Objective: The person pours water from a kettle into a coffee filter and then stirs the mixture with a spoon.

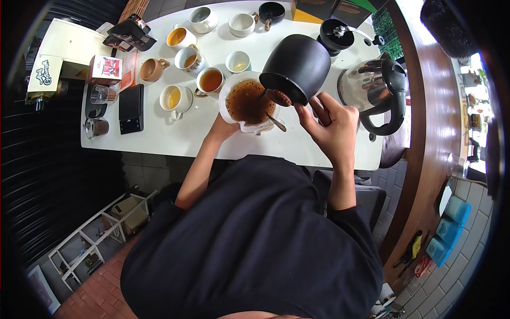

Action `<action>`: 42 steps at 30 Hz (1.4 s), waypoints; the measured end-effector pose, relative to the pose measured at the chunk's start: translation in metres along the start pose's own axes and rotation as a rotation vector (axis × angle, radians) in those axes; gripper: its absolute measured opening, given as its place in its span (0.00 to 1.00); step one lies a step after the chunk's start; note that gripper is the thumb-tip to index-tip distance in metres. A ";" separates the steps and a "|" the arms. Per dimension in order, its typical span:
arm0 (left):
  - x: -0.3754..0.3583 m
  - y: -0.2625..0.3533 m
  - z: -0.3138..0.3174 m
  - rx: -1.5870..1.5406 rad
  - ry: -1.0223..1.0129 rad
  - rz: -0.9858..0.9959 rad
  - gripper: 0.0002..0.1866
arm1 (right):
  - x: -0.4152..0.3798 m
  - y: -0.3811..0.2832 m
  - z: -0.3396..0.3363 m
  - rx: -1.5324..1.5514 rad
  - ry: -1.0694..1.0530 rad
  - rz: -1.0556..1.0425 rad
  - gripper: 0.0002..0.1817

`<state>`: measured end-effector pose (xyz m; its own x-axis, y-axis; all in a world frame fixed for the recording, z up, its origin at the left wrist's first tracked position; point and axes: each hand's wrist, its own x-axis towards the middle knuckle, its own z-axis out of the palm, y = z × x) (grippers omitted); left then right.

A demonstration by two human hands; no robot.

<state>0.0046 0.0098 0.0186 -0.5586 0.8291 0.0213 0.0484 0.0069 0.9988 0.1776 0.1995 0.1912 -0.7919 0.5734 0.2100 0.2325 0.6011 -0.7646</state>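
Observation:
A tilted black pot (pixel 300 61) hangs over a white vessel (pixel 228 109) of brown liquid with dark specks. My right hand (pixel 332 122) is closed at the pot's lower edge, thumb and fingers against it. A round brown patch shows at the pot's lower end. My left hand (pixel 226 128) holds the vessel's lower left side, its fingers mostly hidden. A metal spoon (pixel 277 123) leans on the vessel's near right rim. Just left stand a cup of amber liquid (pixel 211 80) and a white mug of yellow liquid (pixel 172 98).
More cups, one a white mug (pixel 203 20), stand farther back. A glass kettle (pixel 366 85) is at the right, with a hand grinder (pixel 337 35) behind. Leftward are a black scale (pixel 132 109), a small box (pixel 106 69) and a cream machine (pixel 64 45).

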 end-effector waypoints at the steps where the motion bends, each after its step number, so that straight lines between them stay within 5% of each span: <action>1: 0.000 -0.001 0.000 0.016 0.001 0.018 0.34 | 0.000 0.000 0.000 -0.002 -0.003 -0.005 0.21; 17: 0.004 -0.015 0.001 -0.023 -0.020 0.024 0.35 | 0.000 0.002 0.003 -0.023 -0.028 -0.067 0.20; 19: 0.003 -0.014 0.000 -0.032 -0.020 0.022 0.36 | -0.001 0.007 0.008 0.018 0.028 -0.122 0.14; 42: 0.003 -0.017 -0.004 -0.130 -0.033 -0.006 0.38 | 0.000 -0.004 0.001 -0.025 -0.032 -0.077 0.20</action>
<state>-0.0013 0.0099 0.0020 -0.5307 0.8474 0.0155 -0.0640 -0.0584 0.9962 0.1761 0.1964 0.1933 -0.8258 0.5067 0.2475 0.1840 0.6569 -0.7311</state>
